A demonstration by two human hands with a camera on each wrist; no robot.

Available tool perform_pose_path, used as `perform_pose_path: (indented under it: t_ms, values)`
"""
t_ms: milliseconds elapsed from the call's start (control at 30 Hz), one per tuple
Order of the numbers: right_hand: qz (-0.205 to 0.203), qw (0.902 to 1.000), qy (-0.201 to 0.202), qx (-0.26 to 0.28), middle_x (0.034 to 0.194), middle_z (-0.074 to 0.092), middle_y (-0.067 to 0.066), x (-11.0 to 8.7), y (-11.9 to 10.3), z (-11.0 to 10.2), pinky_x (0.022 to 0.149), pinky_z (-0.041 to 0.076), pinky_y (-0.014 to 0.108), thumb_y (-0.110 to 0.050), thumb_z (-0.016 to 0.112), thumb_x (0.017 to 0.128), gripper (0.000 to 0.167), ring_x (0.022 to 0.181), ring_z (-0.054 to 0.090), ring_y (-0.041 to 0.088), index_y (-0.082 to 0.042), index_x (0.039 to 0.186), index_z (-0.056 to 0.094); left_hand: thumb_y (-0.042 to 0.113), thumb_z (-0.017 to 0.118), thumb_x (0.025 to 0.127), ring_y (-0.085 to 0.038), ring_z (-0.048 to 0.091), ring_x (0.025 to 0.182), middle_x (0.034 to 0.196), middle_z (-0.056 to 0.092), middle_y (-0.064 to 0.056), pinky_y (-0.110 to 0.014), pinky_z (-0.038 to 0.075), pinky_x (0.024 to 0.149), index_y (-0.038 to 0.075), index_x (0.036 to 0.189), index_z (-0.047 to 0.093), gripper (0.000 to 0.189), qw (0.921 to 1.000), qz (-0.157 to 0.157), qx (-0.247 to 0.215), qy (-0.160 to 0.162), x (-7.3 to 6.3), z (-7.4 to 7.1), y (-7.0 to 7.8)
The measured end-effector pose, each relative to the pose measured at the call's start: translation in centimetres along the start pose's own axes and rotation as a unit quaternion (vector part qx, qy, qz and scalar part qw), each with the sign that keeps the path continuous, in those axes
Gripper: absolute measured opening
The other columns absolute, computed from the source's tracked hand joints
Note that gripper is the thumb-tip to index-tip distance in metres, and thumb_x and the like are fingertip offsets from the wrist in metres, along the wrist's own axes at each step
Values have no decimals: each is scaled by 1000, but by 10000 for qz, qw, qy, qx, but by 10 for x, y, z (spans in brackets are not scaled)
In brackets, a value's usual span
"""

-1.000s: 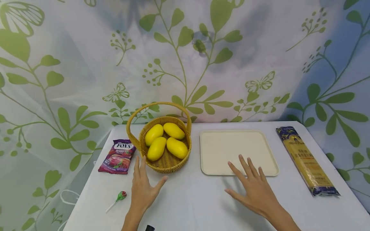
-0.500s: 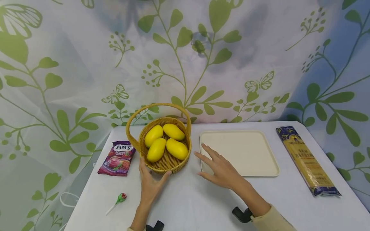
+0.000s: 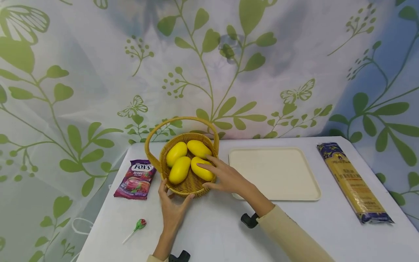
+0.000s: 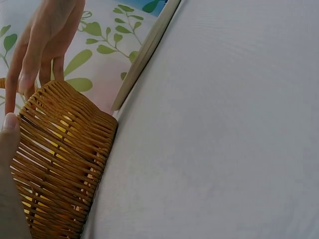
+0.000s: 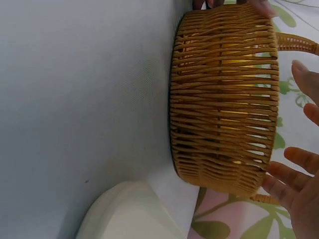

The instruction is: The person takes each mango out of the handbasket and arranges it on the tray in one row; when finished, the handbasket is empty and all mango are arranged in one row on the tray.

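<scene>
A wicker basket [image 3: 188, 189] with a tall arched handle holds several yellow mangoes [image 3: 180, 170]. My left hand [image 3: 173, 211] grips the basket's front left side; in the left wrist view its thumb [image 4: 9, 137] lies at the rim. Over the right rim reaches my right hand [image 3: 226, 176], its fingers spread above the front right mango [image 3: 199, 168]. Whether those fingertips touch the mango cannot be made out. In the right wrist view the fingers [image 5: 286, 174] stand apart beside the basket rim, with nothing between them.
A beige tray [image 3: 275, 174] lies right of the basket, and a long pasta packet [image 3: 355, 182] is at the far right. To the left are a purple candy bag [image 3: 136, 180] and a lollipop [image 3: 140, 224]. A patterned cloth [image 3: 229, 72] hangs behind the table.
My right hand has moved left from over the tray to the mangoes in the basket. The left hand has moved slightly right and taken hold of the basket's side.
</scene>
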State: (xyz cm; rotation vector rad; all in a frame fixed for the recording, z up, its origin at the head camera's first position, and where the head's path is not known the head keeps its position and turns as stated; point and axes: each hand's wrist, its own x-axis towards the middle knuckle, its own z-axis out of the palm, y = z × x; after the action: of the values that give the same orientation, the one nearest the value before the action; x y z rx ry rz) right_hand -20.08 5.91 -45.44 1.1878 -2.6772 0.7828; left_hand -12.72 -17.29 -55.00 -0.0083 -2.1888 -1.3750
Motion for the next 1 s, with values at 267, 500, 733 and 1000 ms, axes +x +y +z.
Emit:
perform_pose_path:
  t_ms: [267,500,733,1000]
  values:
    - [-14,9980,-584,-249,157,31,15,36,8,9,104,46,50,-46,73,85,66,140,40,35,-27,144,49,20,91,68,-34,43,133,154,32,-14,-38,49,91,5,151,26,107,10000,-23,32,87,1,0,-3]
    - [322,9900,-1346,-266,155,34,18,52,10,13,106,44,50,-42,77,83,61,135,45,36,-24,138,57,19,91,68,-34,43,133,154,33,-14,-35,49,92,4,151,27,105,9999,15,13,104,1,0,0]
    - [642,9857,-1540,-230,153,38,15,55,10,15,105,46,49,-38,79,82,58,129,52,35,-26,135,60,21,90,70,-32,43,133,154,33,-14,-37,50,92,6,151,26,104,9999,117,79,43,2,1,2]
    - [616,9894,-1316,57,150,41,15,54,9,15,106,43,55,-36,81,80,59,130,50,36,-23,133,61,23,89,70,-32,44,132,154,33,-12,-42,50,91,8,151,26,104,9999,32,102,45,1,-1,0]
